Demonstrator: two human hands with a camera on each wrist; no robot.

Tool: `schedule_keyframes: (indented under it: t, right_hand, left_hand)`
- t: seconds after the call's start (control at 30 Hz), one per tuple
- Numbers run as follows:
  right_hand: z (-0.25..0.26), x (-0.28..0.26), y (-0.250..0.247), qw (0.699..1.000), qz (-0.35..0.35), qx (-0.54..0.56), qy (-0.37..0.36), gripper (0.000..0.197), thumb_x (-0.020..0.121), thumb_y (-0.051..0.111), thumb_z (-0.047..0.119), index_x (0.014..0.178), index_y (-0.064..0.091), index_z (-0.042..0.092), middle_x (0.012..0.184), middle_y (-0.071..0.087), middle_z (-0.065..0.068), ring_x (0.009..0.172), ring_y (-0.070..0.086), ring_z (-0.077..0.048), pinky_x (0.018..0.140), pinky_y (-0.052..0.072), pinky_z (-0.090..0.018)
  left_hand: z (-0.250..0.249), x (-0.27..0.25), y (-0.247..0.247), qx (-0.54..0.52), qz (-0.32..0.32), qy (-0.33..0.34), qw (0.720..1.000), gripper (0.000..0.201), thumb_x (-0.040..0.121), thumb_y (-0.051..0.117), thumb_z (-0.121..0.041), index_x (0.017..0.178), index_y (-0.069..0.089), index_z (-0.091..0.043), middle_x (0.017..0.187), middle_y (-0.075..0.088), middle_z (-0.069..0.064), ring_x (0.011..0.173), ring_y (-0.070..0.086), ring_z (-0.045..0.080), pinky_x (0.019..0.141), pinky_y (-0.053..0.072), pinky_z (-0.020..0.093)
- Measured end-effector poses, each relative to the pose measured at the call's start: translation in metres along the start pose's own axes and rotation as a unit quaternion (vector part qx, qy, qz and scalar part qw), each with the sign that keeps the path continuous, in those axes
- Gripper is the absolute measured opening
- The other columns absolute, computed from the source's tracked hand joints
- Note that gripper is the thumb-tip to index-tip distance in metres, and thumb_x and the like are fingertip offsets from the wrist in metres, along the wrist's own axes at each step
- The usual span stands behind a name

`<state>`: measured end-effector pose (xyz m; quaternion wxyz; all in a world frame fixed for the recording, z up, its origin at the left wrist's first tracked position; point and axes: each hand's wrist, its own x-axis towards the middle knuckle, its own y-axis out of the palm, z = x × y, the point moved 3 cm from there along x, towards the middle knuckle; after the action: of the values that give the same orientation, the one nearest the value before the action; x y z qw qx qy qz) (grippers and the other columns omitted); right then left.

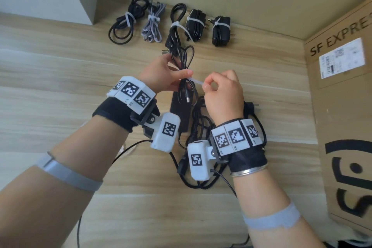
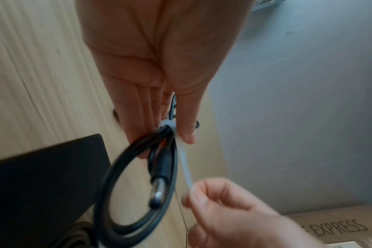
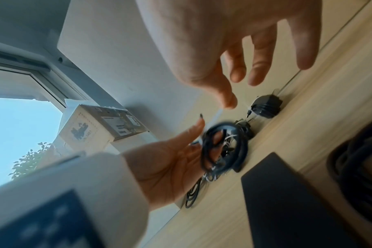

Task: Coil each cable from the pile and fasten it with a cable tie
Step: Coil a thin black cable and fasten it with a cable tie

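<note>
We held the coiled cable [image 1: 184, 70] up over the wooden surface [image 1: 60, 78] with our left hand [image 1: 161, 75], the fingers and thumb closed round the middle of the bundle where the white cable tie [image 1: 196, 81] wrapped it. In the left wrist view the tie's head sat against the cable strands just beside our thumb, and its tail ran down to our right hand [image 1: 222, 94], which pinched the free end between thumb and forefinger; the other right fingers were loosely curled. The cable's barrel plug [image 2: 159, 182] hung inside the lower loop of the coil. Directly beneath the coil lay the black power brick [image 1: 180, 113], flat on the surface, and beside it, under our right wrist, the remaining pile of loose black cables [image 1: 198, 127]. Along the far edge of the surface, near the wall, five bundles already fastened with white ties lay in a row: a black round cable [image 1: 122, 28], a grey braided cable [image 1: 152, 26], a black power cord [image 1: 175, 26], and two black adapters [image 1: 196, 25] with their leads wrapped round them. A cardboard box [image 1: 340, 106] printed with "SF EXPRESS" stood at the right end of the surface. The right wrist view was blurred, showing the coil against our left palm.
</note>
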<state>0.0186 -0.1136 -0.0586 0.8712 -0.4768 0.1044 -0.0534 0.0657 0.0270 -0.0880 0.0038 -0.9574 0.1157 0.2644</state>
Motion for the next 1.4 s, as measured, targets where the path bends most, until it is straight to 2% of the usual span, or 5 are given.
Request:
schedule_keyframes:
  t: [0.43, 0.67, 0.97, 1.2, 1.4]
  right_hand:
    - [-0.027, -0.003, -0.022, 0.999, -0.013, -0.003, 0.036, 0.013, 0.094, 0.048, 0.015, 0.089, 0.06, 0.016, 0.084, 0.057, 0.004, 0.078, 0.054, -0.017, 0.066, 0.042, -0.028]
    - [-0.036, -0.004, -0.019, 0.99, -0.012, 0.114, 0.083, 0.02, 0.095, 0.04, 0.012, 0.106, 0.056, 0.018, 0.07, 0.064, 0.0, 0.072, 0.065, -0.024, 0.072, 0.055, -0.046]
    - [-0.061, 0.013, -0.041, 0.98, 0.023, 0.158, 0.118, 0.055, 0.092, 0.046, 0.021, 0.144, 0.031, 0.03, 0.079, 0.063, 0.006, 0.08, 0.064, -0.021, 0.084, 0.052, -0.034]
    - [-0.081, 0.059, -0.062, 0.985, 0.064, 0.137, 0.08, 0.047, 0.091, 0.057, 0.02, 0.136, 0.047, 0.024, 0.119, 0.062, -0.002, 0.092, 0.065, -0.021, 0.092, 0.049, -0.035]
    - [-0.103, 0.108, -0.066, 0.985, 0.09, 0.129, 0.065, 0.049, 0.086, 0.062, 0.011, 0.133, 0.052, 0.021, 0.12, 0.064, -0.003, 0.088, 0.062, -0.011, 0.093, 0.045, -0.022]
  left_hand:
    - [-0.012, -0.003, 0.023, 0.077, 0.02, 0.011, 0.997, 0.025, 0.079, 0.069, -0.011, 0.084, 0.046, -0.018, 0.082, 0.067, 0.01, 0.076, 0.069, 0.027, 0.075, 0.058, 0.045]
    - [-0.015, -0.005, 0.057, 0.125, 0.052, 0.015, 0.991, 0.028, 0.077, 0.072, -0.019, 0.087, 0.047, -0.014, 0.096, 0.068, 0.02, 0.087, 0.068, 0.035, 0.079, 0.055, 0.049]
    - [-0.03, 0.022, 0.091, 0.12, 0.058, 0.03, 0.991, 0.035, 0.079, 0.07, -0.021, 0.102, 0.046, -0.009, 0.096, 0.068, 0.016, 0.085, 0.069, 0.027, 0.08, 0.057, 0.043]
    - [-0.054, 0.063, 0.124, 0.117, 0.062, 0.033, 0.991, 0.038, 0.087, 0.06, -0.007, 0.123, 0.048, -0.005, 0.109, 0.063, 0.009, 0.095, 0.064, 0.022, 0.087, 0.054, 0.033]
    - [-0.057, 0.096, 0.144, 0.152, 0.007, 0.056, 0.987, 0.039, 0.085, 0.057, -0.002, 0.124, 0.053, -0.006, 0.09, 0.053, -0.002, 0.096, 0.062, 0.026, 0.091, 0.052, 0.041]
